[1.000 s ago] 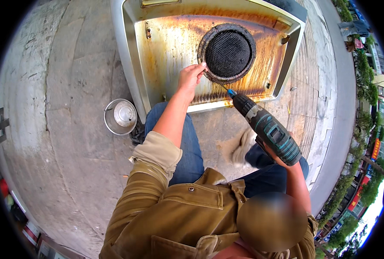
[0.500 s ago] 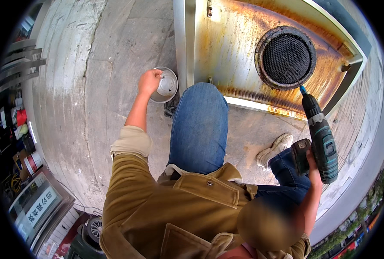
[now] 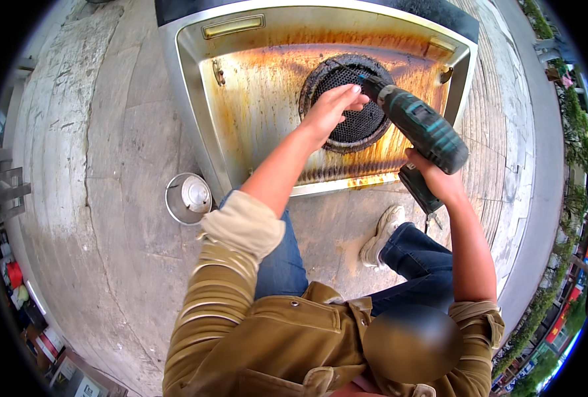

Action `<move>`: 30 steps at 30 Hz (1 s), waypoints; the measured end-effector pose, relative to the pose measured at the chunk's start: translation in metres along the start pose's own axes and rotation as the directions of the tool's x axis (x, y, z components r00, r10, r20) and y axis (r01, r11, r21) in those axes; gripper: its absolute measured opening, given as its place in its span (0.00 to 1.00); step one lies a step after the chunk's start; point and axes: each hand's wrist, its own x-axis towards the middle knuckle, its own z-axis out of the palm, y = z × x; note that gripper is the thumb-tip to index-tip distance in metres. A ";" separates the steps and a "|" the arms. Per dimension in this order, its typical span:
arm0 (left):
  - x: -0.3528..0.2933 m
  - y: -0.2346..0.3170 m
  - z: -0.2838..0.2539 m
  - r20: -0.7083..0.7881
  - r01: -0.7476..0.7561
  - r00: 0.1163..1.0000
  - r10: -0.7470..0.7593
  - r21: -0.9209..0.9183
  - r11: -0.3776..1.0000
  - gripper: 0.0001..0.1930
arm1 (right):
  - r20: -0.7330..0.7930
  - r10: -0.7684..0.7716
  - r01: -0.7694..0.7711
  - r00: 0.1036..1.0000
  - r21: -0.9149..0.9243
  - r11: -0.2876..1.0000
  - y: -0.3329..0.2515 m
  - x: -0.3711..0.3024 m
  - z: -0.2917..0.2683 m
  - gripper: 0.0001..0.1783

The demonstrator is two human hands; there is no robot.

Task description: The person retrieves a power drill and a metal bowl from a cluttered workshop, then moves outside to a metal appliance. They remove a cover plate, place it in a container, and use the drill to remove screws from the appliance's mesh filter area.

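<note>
My right hand is wrapped round the grip of a black and teal cordless drill, its chuck pointing up and left. A thin rod seems to run from the blue tip of the drill across the dark mesh; its far end is hard to make out. My left hand is beside the chuck, fingers stretched out and a little bent, with nothing visible in them. Beneath both lies a round, grease-blackened mesh opening in a metal range hood, whose inside is stained brown and yellow.
A metal pail with a pale disc-shaped piece inside stands on the concrete floor left of the hood. My white shoe is in front of the hood. Green shrubs line a road at the far right.
My left hand has left the pail's rim and come across to the drill's chuck. The drill has tilted further left over the mesh. The view has shifted, bringing more of the hood into sight.
</note>
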 end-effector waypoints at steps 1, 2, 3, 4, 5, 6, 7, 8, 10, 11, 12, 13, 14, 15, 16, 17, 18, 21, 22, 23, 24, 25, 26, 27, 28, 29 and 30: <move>0.009 -0.001 0.004 0.008 -0.014 1.000 0.015 -0.091 0.996 0.23 | 0.014 0.083 -0.083 0.996 0.014 0.996 -0.004 0.002 0.002 0.17; 0.015 -0.002 0.006 0.015 -0.029 0.999 0.032 -0.183 0.983 0.21 | 0.028 0.115 -0.115 0.993 -0.030 0.993 -0.008 0.006 0.005 0.16; 0.019 -0.004 0.008 -0.023 -0.055 0.998 0.051 -0.201 0.978 0.20 | 0.024 0.061 -0.061 0.998 -0.017 0.998 -0.008 0.008 0.007 0.15; 0.019 -0.008 0.011 -0.056 -0.073 0.996 0.063 -0.221 0.972 0.19 | 0.021 0.015 -0.015 1.000 -0.005 1.000 -0.007 0.006 0.009 0.14; 0.020 -0.011 0.012 -0.091 -0.093 0.993 0.073 -0.240 0.966 0.18 | 0.029 0.025 -0.025 0.999 0.002 1.000 -0.008 0.006 0.010 0.14; 0.022 -0.014 0.011 -0.085 -0.093 0.994 0.074 -0.246 0.965 0.18 | 0.037 0.034 -0.034 0.999 0.010 0.999 -0.010 0.008 0.010 0.13; 0.022 -0.016 0.009 -0.083 -0.091 0.994 0.073 -0.250 0.964 0.17 | 0.048 0.043 -0.044 0.998 0.020 0.999 -0.011 0.008 0.010 0.13; 0.023 -0.018 0.007 -0.081 -0.090 0.994 0.072 -0.253 0.963 0.16 | 0.041 0.019 -0.019 0.999 0.013 1.000 -0.011 0.009 0.012 0.13; 0.025 -0.019 0.008 -0.084 -0.104 0.993 0.085 -0.256 0.961 0.16 | 0.024 -0.029 0.029 0.999 -0.005 1.000 -0.011 0.011 0.013 0.12; 0.027 -0.018 0.008 -0.084 -0.110 0.992 0.092 -0.258 0.960 0.15 | 0.019 -0.018 0.018 1.000 0.001 1.000 -0.010 0.011 0.014 0.12; 0.028 -0.019 0.008 -0.079 -0.108 0.993 0.090 -0.264 0.958 0.15 | 0.013 -0.008 0.008 1.000 0.007 1.000 -0.008 0.012 0.015 0.12; 0.029 -0.019 0.006 -0.075 -0.108 0.993 0.091 -0.269 0.957 0.15 | 0.007 -0.001 0.000 1.000 0.013 1.000 -0.007 0.013 0.015 0.12; 0.030 -0.018 0.006 -0.071 -0.108 0.993 0.092 -0.273 0.956 0.15 | 0.016 0.020 -0.020 1.000 0.005 1.000 -0.007 0.015 0.016 0.12; 0.032 -0.019 0.005 -0.069 -0.102 0.994 0.087 -0.274 0.956 0.15 | 0.025 0.042 -0.042 0.999 -0.003 0.999 -0.007 0.016 0.016 0.12; 0.032 -0.020 0.003 -0.068 -0.096 0.994 0.080 -0.274 0.957 0.15 | 0.035 0.063 -0.063 0.997 -0.011 0.998 -0.007 0.017 0.017 0.12; 0.033 -0.021 0.003 -0.066 -0.090 0.995 0.074 -0.275 0.957 0.16 | 0.034 0.051 -0.051 0.998 -0.008 0.999 -0.007 0.018 0.017 0.12; 0.034 -0.021 0.002 -0.071 -0.092 0.995 0.075 -0.273 0.958 0.16 | 0.033 0.039 -0.039 0.999 -0.005 0.999 -0.007 0.018 0.017 0.12; 0.032 -0.020 0.002 -0.084 -0.093 0.994 0.073 -0.276 0.957 0.16 | 0.035 0.026 -0.027 0.999 0.015 1.000 -0.006 0.019 0.018 0.12; 0.033 -0.020 0.003 -0.085 -0.094 0.994 0.073 -0.284 0.954 0.16 | 0.034 0.026 -0.027 0.999 0.020 0.999 -0.007 0.020 0.017 0.12; 0.033 -0.020 0.003 -0.086 -0.095 0.994 0.073 -0.291 0.952 0.16 | 0.028 -0.016 0.016 0.999 -0.005 1.000 -0.008 0.021 0.016 0.12; 0.034 -0.021 0.003 -0.088 -0.096 0.993 0.073 -0.296 0.950 0.16 | 0.023 -0.058 0.059 0.998 -0.030 0.998 -0.010 0.023 0.014 0.12; 0.034 -0.022 0.002 -0.091 -0.098 0.993 0.074 -0.300 0.949 0.16 | 0.021 -0.101 0.102 0.995 -0.055 0.993 -0.012 0.025 0.012 0.11; 0.035 -0.022 0.002 -0.095 -0.099 0.993 0.074 -0.304 0.947 0.16 | 0.051 -0.120 0.125 0.991 -0.104 0.987 -0.017 0.028 0.008 0.11; 0.034 -0.023 0.001 -0.126 -0.097 0.990 0.059 -0.327 0.940 0.17 | 0.083 -0.138 0.149 0.987 -0.152 0.977 -0.024 0.031 0.003 0.11; 0.033 -0.023 0.001 -0.155 -0.094 0.987 0.042 -0.349 0.933 0.17 | 0.114 -0.152 0.173 0.982 -0.199 0.965 -0.027 0.035 0.000 0.11; 0.032 -0.023 0.000 -0.184 -0.092 0.983 0.024 -0.371 0.924 0.18 | 0.103 -0.223 0.241 0.969 -0.228 0.943 -0.025 0.039 -0.003 0.11; 0.030 -0.024 -0.002 -0.249 -0.124 0.968 0.033 -0.361 0.924 0.21 | 0.127 -0.211 0.238 0.969 -0.264 0.935 -0.027 0.043 -0.007 0.11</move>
